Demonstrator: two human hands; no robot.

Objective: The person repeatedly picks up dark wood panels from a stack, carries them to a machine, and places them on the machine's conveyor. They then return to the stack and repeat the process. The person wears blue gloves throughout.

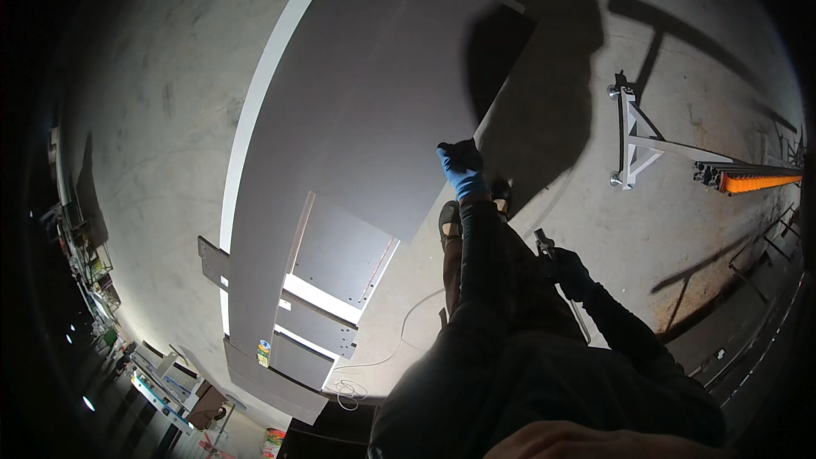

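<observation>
Left fingers (456, 155) closed on grey panel (382, 110) edge | right fingers (571, 274) wrapped around dark tool (548, 248)

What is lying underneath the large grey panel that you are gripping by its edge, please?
Under the large grey panel, held by the left hand, another grey board with a white edge shows. Whatever lies beneath its middle is covered.

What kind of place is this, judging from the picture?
Probably a workshop or factory floor. Large grey panels lie on a bare concrete floor, a metal roller stand is at the right, and shelves of clutter line the left edge.
</observation>
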